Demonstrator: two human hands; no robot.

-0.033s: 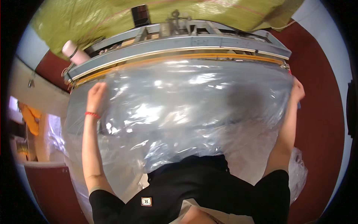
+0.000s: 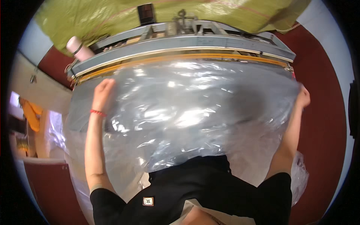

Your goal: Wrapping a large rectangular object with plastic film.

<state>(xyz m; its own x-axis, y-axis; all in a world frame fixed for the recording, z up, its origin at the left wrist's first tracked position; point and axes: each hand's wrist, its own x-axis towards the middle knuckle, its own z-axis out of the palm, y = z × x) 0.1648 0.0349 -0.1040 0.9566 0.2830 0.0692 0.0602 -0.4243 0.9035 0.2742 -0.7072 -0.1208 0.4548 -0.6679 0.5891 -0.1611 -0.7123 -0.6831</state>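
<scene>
A wide sheet of clear plastic film (image 2: 180,101) spreads before me, wrinkled and shiny, between my two raised arms. My left hand (image 2: 104,90), with a red beaded bracelet (image 2: 98,113) at the wrist, is closed on the film's left side. At its right edge my right hand (image 2: 304,96) is closed on the film too, and the film pulls into creases toward it. The near part of the film hangs against my black shirt. Beneath it a grey surface shows through. My fingertips are blurred.
Beyond the film runs a long grey metal frame (image 2: 180,43) with orange strips (image 2: 180,58) along its near side. A pink bottle (image 2: 80,48) leans at its left end; a dark phone-like slab (image 2: 146,14) stands behind. Yellow-green sheeting (image 2: 232,15) covers the back. Crumpled plastic (image 2: 300,180) hangs lower right.
The whole view has shifted slightly to the right. The film's ripples and bright glints have changed shape between my hands. Both hands keep their hold.
</scene>
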